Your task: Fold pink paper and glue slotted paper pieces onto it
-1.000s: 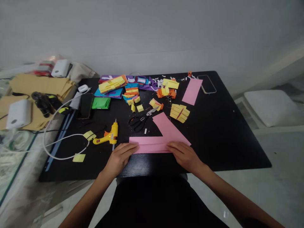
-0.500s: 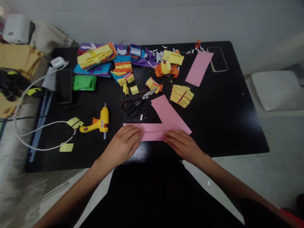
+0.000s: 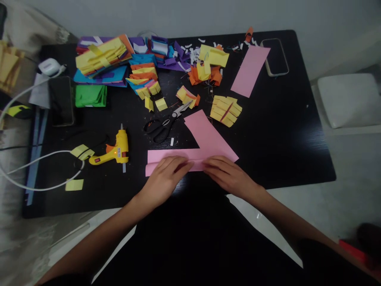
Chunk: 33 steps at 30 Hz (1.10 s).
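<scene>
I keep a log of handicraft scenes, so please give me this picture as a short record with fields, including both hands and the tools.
Surface: black table
Left hand: on the pink paper strip
Right hand: at the same strip, towards its right end
Strip's near edge: folded or rolled, cannot tell which
Adjoining paper: slanted pink paper, meeting the strip near the right hand
Cutting tool: black-handled scissors, beyond the strip
Gluing tool: yellow hot glue gun, left of the strip
</scene>
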### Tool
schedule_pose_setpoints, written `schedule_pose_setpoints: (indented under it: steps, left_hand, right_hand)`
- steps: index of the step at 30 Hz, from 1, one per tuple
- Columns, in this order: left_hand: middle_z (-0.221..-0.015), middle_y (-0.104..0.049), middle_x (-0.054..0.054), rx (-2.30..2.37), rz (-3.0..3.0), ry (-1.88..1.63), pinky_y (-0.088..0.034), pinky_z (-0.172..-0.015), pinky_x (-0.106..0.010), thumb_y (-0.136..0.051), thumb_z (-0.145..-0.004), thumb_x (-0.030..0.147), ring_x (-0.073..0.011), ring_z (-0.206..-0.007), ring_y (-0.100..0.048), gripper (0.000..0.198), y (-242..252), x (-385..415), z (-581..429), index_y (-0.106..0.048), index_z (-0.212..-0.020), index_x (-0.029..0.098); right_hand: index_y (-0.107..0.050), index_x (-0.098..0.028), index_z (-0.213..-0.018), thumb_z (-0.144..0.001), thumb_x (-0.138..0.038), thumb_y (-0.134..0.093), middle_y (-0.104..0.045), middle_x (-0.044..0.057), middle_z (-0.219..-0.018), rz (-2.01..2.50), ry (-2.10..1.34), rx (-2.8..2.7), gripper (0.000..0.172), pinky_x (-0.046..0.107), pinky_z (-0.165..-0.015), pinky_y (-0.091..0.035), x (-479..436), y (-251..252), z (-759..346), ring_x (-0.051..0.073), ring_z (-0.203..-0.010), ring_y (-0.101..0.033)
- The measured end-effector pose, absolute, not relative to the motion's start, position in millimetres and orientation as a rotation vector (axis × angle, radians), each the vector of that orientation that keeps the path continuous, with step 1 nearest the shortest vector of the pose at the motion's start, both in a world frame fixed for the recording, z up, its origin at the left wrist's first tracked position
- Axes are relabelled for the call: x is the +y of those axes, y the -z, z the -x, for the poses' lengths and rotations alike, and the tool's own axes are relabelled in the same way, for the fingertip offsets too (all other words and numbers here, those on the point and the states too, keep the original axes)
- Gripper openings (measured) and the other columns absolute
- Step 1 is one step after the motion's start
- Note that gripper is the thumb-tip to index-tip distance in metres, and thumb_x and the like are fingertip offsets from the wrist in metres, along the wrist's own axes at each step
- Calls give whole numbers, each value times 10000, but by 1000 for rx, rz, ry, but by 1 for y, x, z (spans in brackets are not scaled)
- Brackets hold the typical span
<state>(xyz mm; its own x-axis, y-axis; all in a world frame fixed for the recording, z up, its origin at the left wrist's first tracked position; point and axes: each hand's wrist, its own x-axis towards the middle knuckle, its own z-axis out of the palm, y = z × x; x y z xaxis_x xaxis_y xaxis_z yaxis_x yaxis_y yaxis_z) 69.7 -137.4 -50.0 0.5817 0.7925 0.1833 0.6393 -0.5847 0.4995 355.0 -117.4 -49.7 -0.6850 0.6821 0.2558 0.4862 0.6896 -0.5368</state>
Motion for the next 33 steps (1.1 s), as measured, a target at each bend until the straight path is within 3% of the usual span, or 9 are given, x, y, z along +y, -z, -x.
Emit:
schedule_pose_setpoints:
  steps: [8,17,21,25,33]
  left_hand:
    - [-1365,-719,-128,1140,-2394,-689,-574,-1074,-518,-510,-1057,73,-291,-1264,-667,449,66,-140,-77,-700,-1427,243]
    - [-1317,-734,-127,1133,-2485,-699,-603,-1017,-490,-596,-1022,59,-281,-1201,-690,393,65,-139,-79,-715,-1368,204]
    - [-1302,-740,-140,1145,-2489,-677,-601,-1001,-482,-602,-1039,87,-287,-1190,-696,319,62,-140,-81,-748,-1302,193]
    - [-1258,-750,-123,1183,-2497,-595,-613,-970,-460,-592,-1073,155,-274,-1143,-711,253,56,-141,-84,-760,-1256,200]
    - [-1253,-727,-159,1145,-2525,-483,-644,-953,-448,-581,-1057,124,-284,-1107,-712,232,41,-144,-84,-713,-1249,129]
  right_hand:
    - [-768,-250,-1343,-1072,-101,-594,-806,70,-1298,908,-759,-2419,355,497,-1115,-659,-117,50,-358,266,-1243,-746]
    - [-794,-252,-1263,-1096,-131,-560,-822,61,-1262,966,-729,-2457,312,496,-1069,-670,-118,50,-358,257,-1212,-758]
    - [-766,-201,-1285,-1070,-181,-625,-791,129,-1246,1125,-575,-2350,258,532,-1047,-650,-121,49,-353,305,-1184,-740]
    - [-710,-208,-1353,-1041,-224,-676,-729,152,-1321,1291,-516,-2307,315,567,-1062,-614,-123,47,-349,351,-1252,-684]
    - [-774,-222,-1047,-1083,-225,-637,-777,80,-1037,1318,-382,-2278,142,445,-931,-570,-125,53,-337,266,-1004,-702]
